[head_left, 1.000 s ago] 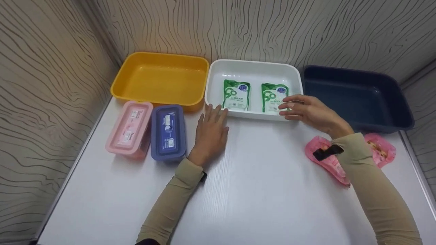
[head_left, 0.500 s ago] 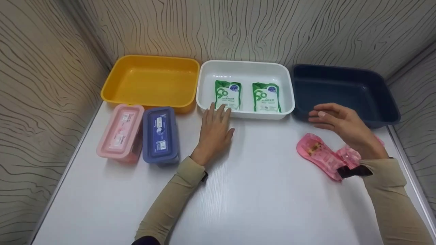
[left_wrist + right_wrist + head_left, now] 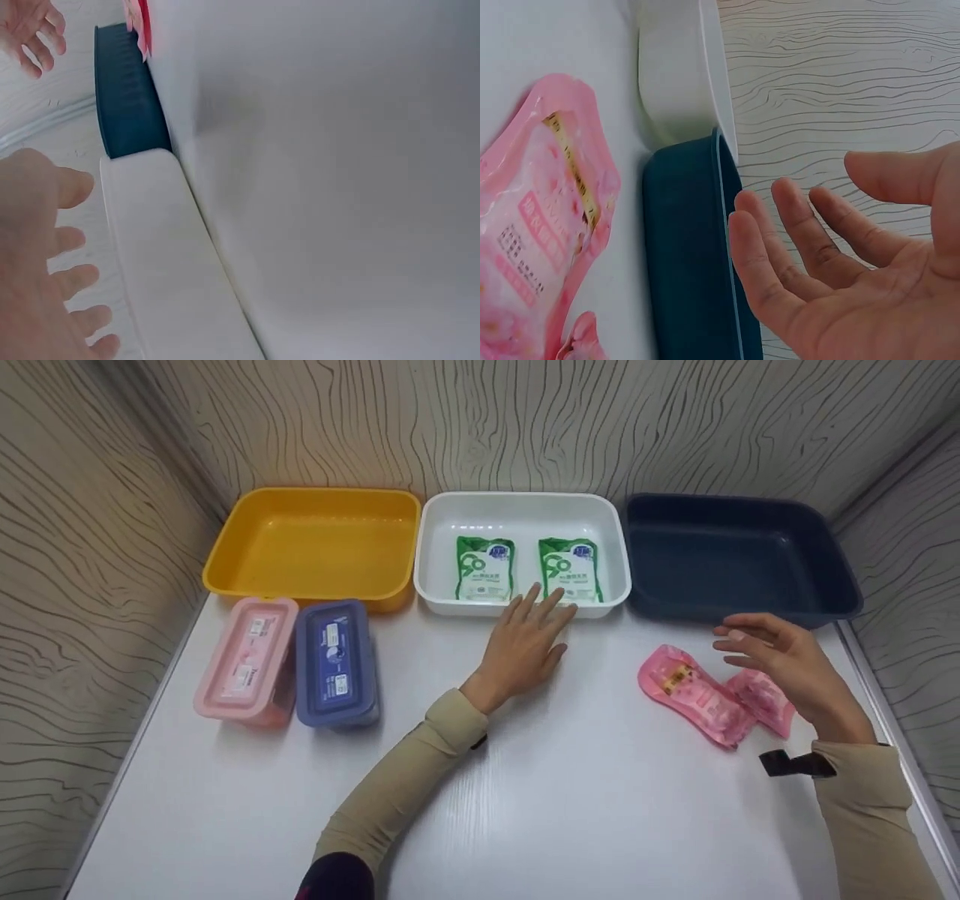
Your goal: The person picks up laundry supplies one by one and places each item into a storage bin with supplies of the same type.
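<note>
My left hand is spread over the front rim of the white bin, fingers loosely extended and holding nothing. Inside that bin lie two green-and-white pouches, side by side; my fingertips overlap the lower part of the right pouch. Off to the right, my right hand hovers in front of the dark blue bin, fingers slightly bent and nothing in them. Below and left of it on the table are two pink pouches, the right one partly behind the other. The right wrist view shows the larger pink pouch close up.
A yellow bin stands left of the white one, all three bins in a row against the patterned back wall. In front of it sit a pink lidded box and a blue lidded box on the white table.
My left hand has shifted right along the white bin's front edge. The right hand has drawn back from the white bin, toward the right and nearer. The head view has turned slightly.
</note>
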